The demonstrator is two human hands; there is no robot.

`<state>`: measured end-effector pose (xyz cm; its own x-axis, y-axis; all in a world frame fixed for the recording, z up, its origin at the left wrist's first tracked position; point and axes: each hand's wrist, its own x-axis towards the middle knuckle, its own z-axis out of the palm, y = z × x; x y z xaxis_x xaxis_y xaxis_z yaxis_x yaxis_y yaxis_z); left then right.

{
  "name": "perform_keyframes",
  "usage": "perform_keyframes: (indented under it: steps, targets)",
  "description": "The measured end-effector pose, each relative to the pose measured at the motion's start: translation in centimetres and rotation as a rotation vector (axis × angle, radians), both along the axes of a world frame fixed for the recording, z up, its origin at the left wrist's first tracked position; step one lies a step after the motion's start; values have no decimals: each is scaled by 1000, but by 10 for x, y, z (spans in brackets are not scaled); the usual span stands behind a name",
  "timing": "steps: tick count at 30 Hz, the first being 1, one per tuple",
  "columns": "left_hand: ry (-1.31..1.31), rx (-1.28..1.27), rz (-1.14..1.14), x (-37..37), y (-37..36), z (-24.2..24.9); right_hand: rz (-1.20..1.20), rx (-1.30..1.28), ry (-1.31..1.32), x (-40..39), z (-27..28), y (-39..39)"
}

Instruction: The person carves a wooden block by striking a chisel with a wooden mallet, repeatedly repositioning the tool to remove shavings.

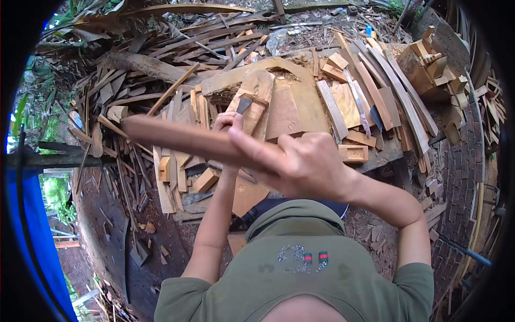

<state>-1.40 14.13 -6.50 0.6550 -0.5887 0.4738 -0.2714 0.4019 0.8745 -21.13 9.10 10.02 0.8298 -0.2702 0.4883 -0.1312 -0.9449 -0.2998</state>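
Observation:
My right hand (308, 163) grips a thick wooden bar (182, 140), raised close to the camera and reaching across to the left. Beyond it, my left hand (228, 122) is closed around a chisel (244, 104), whose handle is hidden behind the bar and the fingers. The dark, flat blade points up and away, against a pale wooden block (257, 88) with a notch cut in it. This block lies tilted on a worn wooden bench (306, 70), beside a flat brownish board (284, 110).
Offcuts (346, 104) and long strips (397, 88) crowd the bench's right side. Smaller blocks (206, 180) lie at its left. Scrap wood (214, 43) is heaped behind, and a log stump (429, 70) with chips stands back right. A blue tarp (37, 241) hangs far left.

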Motion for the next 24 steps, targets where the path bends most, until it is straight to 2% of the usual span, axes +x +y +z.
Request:
perform_keyframes:
  steps: [2,3,5,6,7,9,11,13,14,15,17,18,19,21,23,24]
  targets:
    - [-161,141,29,-4,5,27,87,3,-46,-5,8,4]
    - [-162,148,33,-3,6,20,92,10,-47,-2,1,1]
    - [61,9,-20,1,-2,2,-25,66,24,6,-17,-10]
    - [66,2,-66,1,-3,6,-74,-2,41,9,-9,-8]
    - [22,-12,4,-2,-6,7,-75,0,44,5,-6,-3]
    - [-74,3,50,-1,-5,10,53,42,-90,0,0,4]
    - [-92,61,43,1,-1,13,45,34,1,1,-14,-2]
    - [71,-17,-96,1,-1,7,-12,57,87,6,-12,-13]
    - [-44,41,-109,9,3,0,-51,31,167,4,-5,-14]
    - [-36,48,-108,8,6,2,-49,38,174,2,-6,-12]
    - [-65,40,-128,10,5,6,-39,204,108,-2,-12,-17]
    - [-13,264,1,3,9,16,-39,205,109,-3,-17,-20]
    - [-11,266,-1,4,7,26,-82,238,111,-5,-24,-24]
    - [210,139,-111,15,-5,38,-132,272,114,-13,-37,-33]
    - [151,154,-143,30,-16,39,-263,550,162,-26,-46,-42]
    - [198,68,-189,36,-23,44,-314,641,247,-31,-43,-46]
